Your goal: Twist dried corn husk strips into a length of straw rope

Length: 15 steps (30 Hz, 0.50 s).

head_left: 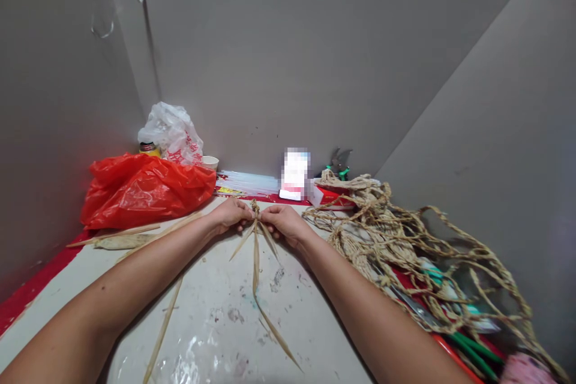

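Note:
Both of my arms reach forward over a stained white table top (216,312). My left hand (230,215) and my right hand (282,222) are closed side by side, pinching a braid of dried straw strips (255,234) between them. The braided top stands up between my fingers. Several loose strip ends hang down from it and trail across the table towards me.
A pile of braided straw rope (387,234) fills the right side. A red plastic bag (144,189) and a white bag (173,132) sit at the back left. A paper cup (210,162), a small box (294,175) and green-handled pliers (339,167) stand by the wall. Loose straw strips (121,239) lie left.

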Tool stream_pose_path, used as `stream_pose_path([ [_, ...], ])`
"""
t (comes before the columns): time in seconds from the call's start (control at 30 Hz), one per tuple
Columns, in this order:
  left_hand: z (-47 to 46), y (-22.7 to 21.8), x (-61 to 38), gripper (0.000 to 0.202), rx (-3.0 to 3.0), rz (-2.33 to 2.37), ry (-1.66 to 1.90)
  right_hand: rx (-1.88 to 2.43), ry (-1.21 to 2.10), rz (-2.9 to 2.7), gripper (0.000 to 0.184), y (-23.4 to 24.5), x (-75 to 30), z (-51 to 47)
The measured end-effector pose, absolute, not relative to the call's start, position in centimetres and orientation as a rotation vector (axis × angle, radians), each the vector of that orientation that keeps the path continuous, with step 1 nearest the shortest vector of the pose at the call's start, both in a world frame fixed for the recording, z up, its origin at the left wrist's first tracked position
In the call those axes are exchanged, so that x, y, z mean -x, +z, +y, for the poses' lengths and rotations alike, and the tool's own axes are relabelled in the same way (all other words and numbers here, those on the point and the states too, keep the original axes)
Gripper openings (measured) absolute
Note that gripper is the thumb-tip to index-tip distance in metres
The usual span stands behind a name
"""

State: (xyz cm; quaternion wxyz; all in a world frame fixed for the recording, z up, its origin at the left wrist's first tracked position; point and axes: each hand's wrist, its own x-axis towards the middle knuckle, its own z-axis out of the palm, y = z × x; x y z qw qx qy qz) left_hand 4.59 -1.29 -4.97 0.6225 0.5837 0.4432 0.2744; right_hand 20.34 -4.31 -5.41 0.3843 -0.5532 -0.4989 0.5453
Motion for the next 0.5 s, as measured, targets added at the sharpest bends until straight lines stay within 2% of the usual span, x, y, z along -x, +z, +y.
stream_pose_path([
  [0.27,-1.65,-4.52,-4.70,0.023,-1.371,1.012,0.659,1.356,1.519,-1.243,0.015,-5.16,-20.79,-4.21],
  [0.5,-1.25,-4.62,-4.34,0.018,-1.345,1.020,0.547,1.331,1.602,-1.270,0.014,-4.97,-20.85,-4.46],
])
